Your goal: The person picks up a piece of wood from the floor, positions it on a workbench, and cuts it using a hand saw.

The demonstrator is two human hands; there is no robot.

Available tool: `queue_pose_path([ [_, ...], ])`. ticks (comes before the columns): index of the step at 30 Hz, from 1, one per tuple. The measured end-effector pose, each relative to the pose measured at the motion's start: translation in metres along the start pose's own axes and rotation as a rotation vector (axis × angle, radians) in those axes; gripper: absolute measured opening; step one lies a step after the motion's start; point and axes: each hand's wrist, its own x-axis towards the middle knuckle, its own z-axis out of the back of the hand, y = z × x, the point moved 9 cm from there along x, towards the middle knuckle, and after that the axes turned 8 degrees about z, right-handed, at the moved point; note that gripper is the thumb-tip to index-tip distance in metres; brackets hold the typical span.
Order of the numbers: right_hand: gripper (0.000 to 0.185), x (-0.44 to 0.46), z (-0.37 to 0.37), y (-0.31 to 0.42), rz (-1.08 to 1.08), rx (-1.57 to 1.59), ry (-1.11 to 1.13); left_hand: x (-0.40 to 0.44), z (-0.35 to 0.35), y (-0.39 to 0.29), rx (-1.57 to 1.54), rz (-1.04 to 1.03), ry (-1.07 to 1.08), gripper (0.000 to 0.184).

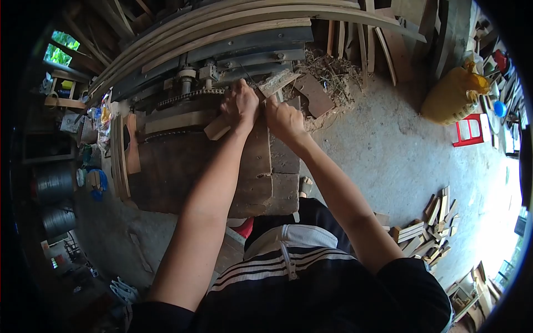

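Observation:
Both of my hands are over the far right end of a dark, worn wooden bench top [194, 166]. My left hand [241, 105] is closed, with its fingers curled away from view. A short wood block [217, 128] lies right beside its wrist. Close by on the right, my right hand [285, 119] forms a fist; whatever it grips is hidden. A thin dark strip [254, 81] runs diagonally just beyond the two hands. Past the right fist rests a rough pale piece of wood [278, 82], and a flat brown board [314, 95] lies to its right.
A drive chain [189, 99] and metal shaft parts [186, 79] sit left of my hands. Long planks [222, 25] span the back above a dark metal beam [250, 45]. Wood shavings [338, 72], a yellow sack [452, 97], a red stool [471, 131] and scattered offcuts [411, 230] are to the right.

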Motion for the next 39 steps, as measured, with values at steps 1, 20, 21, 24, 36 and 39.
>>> queue_pose_path([
  [1, 0.021, -0.01, 0.002, -0.002, -0.027, -0.014, 0.043, -0.001, 0.0, -0.001, -0.004, 0.0, -0.003, 0.025],
  [20, 0.026, -0.026, -0.002, -0.01, -0.135, 0.017, 0.133, -0.054, 0.337, -0.068, -2.063, -0.668, 0.59, 0.082],
  [21, 0.026, -0.025, -0.007, -0.014, -0.135, 0.013, 0.137, -0.068, 0.379, -0.07, -2.045, -0.797, 0.56, 0.081],
  [24, 0.03, -0.024, -0.005, -0.008, -0.092, 0.017, 0.167, -0.075, 0.431, -0.033, -1.971, -0.824, 0.404, 0.078],
  [36, 0.027, -0.023, -0.002, -0.005, -0.047, -0.014, 0.188, -0.144, 0.451, 0.035, -1.931, -0.723, 0.235, 0.076],
  [39, 0.027, -0.022, 0.0, -0.005, -0.066, -0.02, 0.189, -0.142, 0.448, 0.04, -1.936, -0.709, 0.225, 0.076],
])
